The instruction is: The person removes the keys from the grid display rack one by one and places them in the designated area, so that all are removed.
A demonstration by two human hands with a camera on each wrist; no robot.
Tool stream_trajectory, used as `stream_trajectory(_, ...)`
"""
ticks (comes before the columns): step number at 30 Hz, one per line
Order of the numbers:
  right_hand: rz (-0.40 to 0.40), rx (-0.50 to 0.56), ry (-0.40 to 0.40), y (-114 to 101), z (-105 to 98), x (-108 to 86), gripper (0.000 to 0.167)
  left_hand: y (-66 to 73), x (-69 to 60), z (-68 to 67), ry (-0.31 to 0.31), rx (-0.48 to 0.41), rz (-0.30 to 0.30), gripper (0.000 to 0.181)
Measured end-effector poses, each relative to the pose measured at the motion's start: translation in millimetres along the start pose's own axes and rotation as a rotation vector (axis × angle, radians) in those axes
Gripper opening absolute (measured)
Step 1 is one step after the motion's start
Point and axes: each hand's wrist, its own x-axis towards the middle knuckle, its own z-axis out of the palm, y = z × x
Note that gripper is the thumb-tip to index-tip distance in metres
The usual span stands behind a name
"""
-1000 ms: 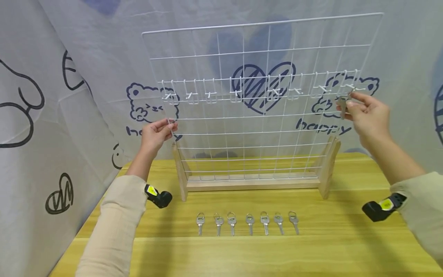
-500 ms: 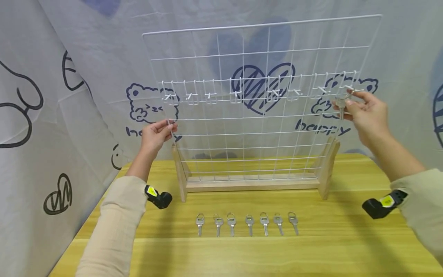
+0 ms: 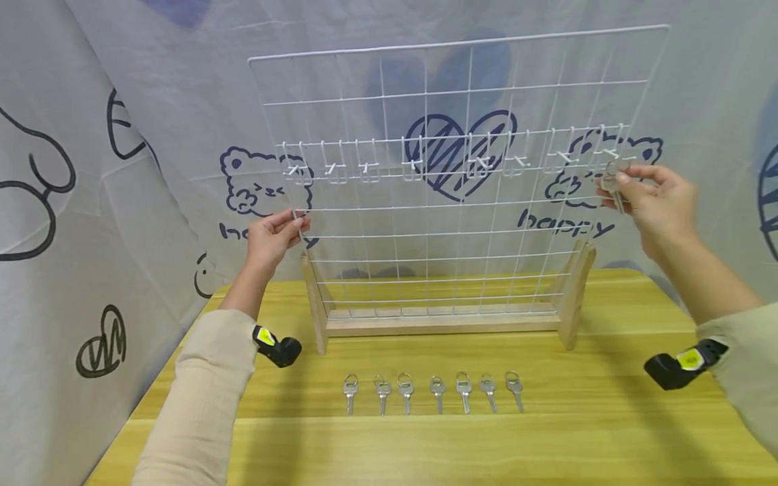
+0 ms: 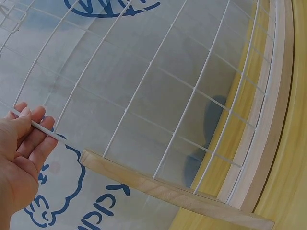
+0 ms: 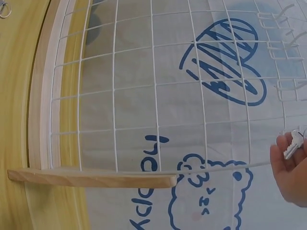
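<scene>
My left hand (image 3: 273, 236) pinches the left edge wire of a white wire grid panel (image 3: 459, 44), which stands upright in a wooden stand (image 3: 444, 326). In the left wrist view, the thumb and fingers of that hand (image 4: 24, 148) close around the edge wire. At the panel's right side, my right hand (image 3: 662, 206) holds a silver key (image 5: 293, 145) by thumb and fingers, its blade pointing down. Just above it is the rightmost white hook (image 3: 610, 154). Whether the key's ring touches that hook, I cannot tell.
Several white hooks (image 3: 413, 167) hang in a row across the panel. In front of the stand, several silver keys with rings (image 3: 464, 387) lie in a row on the yellow wooden table (image 3: 425, 449). A printed white cloth (image 3: 365, 20) hangs behind.
My right hand shifted slightly left, then back to the right with the key, which now tilts with its blade tip to the right. The left hand stays on the panel's edge.
</scene>
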Motion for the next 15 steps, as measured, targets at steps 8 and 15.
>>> stream_trajectory(8, -0.009, -0.053, 0.093, -3.9, -2.3, -1.5, 0.014, 1.2, -0.3, 0.9, -0.003, 0.005, 0.009, 0.036)
stream_trajectory(15, -0.033, -0.031, 0.175, -7.0, -1.3, -0.6, 0.014, 0.1, -0.7, 1.3, 0.001, 0.016, 0.008, 0.036)
